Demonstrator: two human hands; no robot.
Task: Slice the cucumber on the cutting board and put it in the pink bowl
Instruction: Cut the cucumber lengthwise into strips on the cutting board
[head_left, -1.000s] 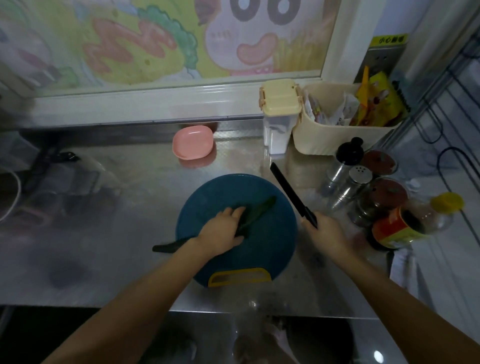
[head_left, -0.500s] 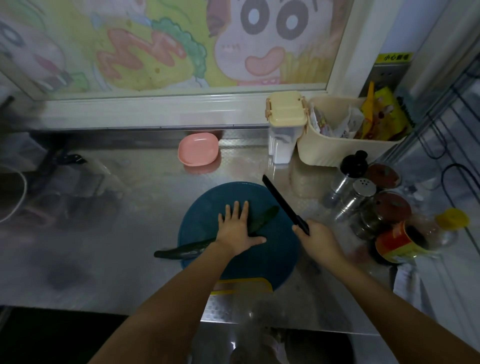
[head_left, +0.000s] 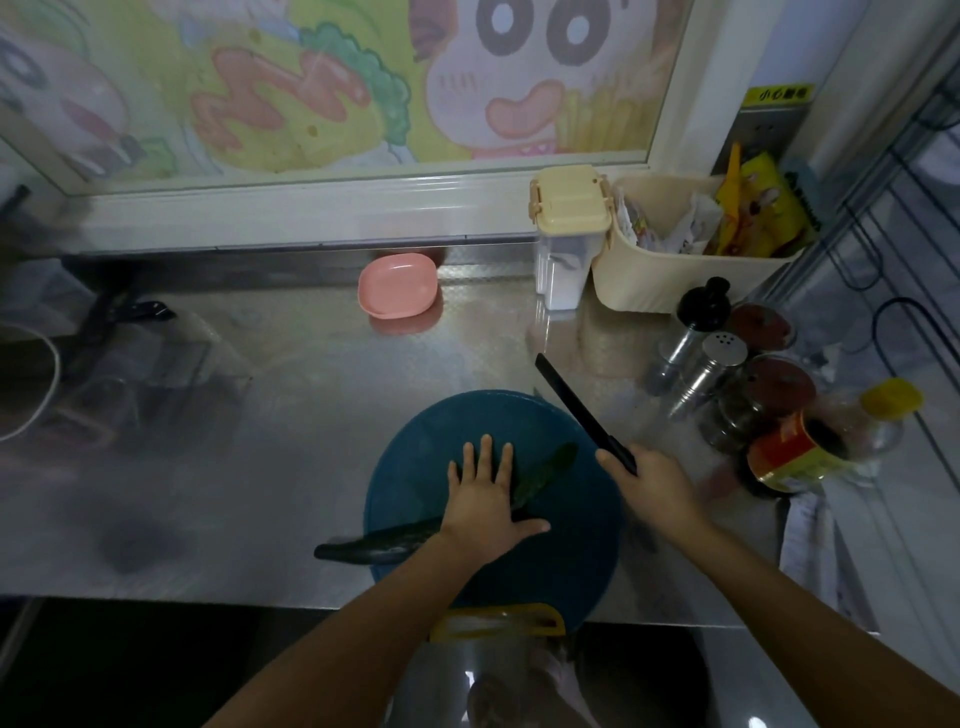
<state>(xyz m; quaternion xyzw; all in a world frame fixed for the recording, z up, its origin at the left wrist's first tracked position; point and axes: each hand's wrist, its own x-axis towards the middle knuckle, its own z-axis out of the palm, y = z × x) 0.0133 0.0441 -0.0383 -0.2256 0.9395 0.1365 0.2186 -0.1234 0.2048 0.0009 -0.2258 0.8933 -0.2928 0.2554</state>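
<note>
Dim steel counter (head_left: 260, 467) below a cartoon-painted window. At left, dark cucumber (head_left: 395, 538) lying aslant, uncut, left tip hanging off the round blue cutting board (head_left: 561, 545). Far behind, well apart: pink bowl (head_left: 397, 286). Left hand (head_left: 485, 504) pressed flat on the cucumber's middle, fingers straight and spread. Probably firm, smooth-skinned, prone to roll; better pinned with curled fingers near the cut end. To the right, black knife (head_left: 576, 410) gripped by the right hand (head_left: 654, 483), fingers wrapped round the handle, blade clear of the cucumber.
</note>
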